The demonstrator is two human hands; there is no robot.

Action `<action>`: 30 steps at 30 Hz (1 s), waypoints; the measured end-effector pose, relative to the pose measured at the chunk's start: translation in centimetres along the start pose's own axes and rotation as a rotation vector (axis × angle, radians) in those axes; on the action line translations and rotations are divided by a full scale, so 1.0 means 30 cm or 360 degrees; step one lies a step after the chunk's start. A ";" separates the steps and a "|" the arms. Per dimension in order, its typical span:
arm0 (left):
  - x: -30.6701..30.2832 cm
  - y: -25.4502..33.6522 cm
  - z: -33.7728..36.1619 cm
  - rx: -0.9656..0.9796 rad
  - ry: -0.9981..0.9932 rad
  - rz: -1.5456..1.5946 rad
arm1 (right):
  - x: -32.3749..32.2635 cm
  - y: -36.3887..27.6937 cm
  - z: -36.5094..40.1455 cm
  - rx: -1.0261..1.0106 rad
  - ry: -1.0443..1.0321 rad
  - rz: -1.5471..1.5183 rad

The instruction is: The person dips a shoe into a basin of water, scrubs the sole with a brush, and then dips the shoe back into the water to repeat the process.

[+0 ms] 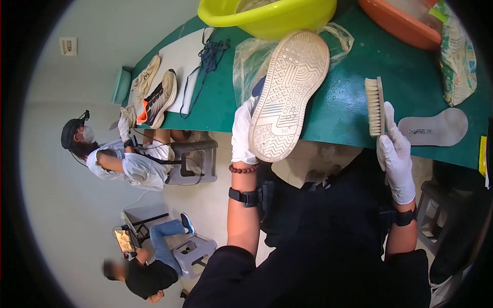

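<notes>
My left hand (pixel 243 131), in a white glove, grips a shoe (pixel 291 95) whose pale, patterned sole faces me; most of the fingers are hidden behind it. A bit of the dark blue upper shows at the shoe's left side. My right hand (pixel 397 159), also gloved, is closed on the handle end of a scrubbing brush (pixel 376 105) with pale bristles that point left toward the shoe. Brush and sole are apart. Right of the brush, a grey insole (pixel 434 127) lies by the edge of the green table (pixel 341 113).
A yellow-green basin (pixel 267 20) and an orange basin (pixel 403 23) stand at the back. Clear plastic (pixel 249 66) lies behind the shoe, a printed bag (pixel 458 64) at right. Blue laces (pixel 209 55) and other shoes (pixel 159 100) lie left, near a masked person (pixel 128 159). Another person (pixel 149 272) sits farther off.
</notes>
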State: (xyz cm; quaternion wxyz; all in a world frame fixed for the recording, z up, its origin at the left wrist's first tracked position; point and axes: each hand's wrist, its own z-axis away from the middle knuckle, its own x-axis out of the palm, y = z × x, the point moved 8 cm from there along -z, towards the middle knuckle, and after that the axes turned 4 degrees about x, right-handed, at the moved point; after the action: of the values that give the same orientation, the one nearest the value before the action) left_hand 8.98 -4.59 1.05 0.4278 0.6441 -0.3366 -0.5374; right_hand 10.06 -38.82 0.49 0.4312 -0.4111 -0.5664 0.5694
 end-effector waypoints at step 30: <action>0.035 -0.032 -0.027 -0.0284 0.0081 0.0991 | 0.434 -0.249 -0.035 -0.0638 -0.0245 0.1708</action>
State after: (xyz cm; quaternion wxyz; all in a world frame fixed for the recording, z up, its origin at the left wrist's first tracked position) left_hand 9.97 -4.99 -0.20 0.6347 0.4833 -0.4583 -0.3920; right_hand 7.47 -26.15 8.21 -0.0468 -0.6718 -0.4053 0.6182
